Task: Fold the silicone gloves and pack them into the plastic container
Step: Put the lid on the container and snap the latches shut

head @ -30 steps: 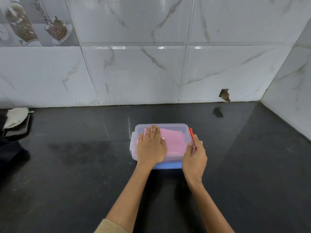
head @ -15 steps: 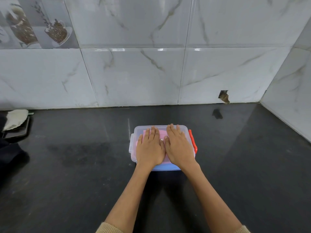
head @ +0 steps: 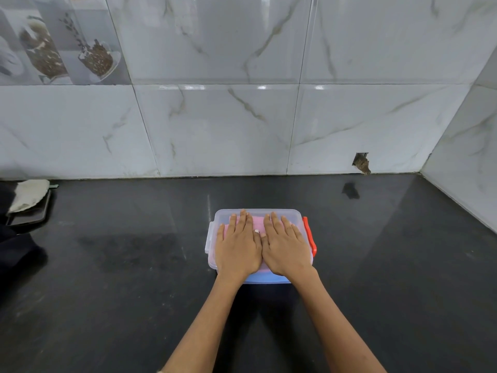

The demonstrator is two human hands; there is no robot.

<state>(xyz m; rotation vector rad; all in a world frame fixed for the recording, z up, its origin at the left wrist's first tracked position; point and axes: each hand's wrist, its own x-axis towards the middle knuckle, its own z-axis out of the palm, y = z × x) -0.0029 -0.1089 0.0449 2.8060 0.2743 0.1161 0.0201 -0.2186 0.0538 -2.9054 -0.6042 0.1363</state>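
The left hand [head: 238, 249] and right hand [head: 286, 249] lie flat side by side, fingers straight, pressing the clear lid [head: 258, 213] of the plastic container [head: 269, 279]. Pink silicone gloves [head: 256, 222] show beneath (red latch [head: 309, 236] at 3 o'clock), on the black countertop [head: 121, 265].

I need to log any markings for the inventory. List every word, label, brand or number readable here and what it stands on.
None can be read.
Container: clear lid and red clip show no print; left hand and right hand cover much of the lid.
Picture tile: an image of jars only, no lettering.
Dark object at the counter's left edge: no legible text.
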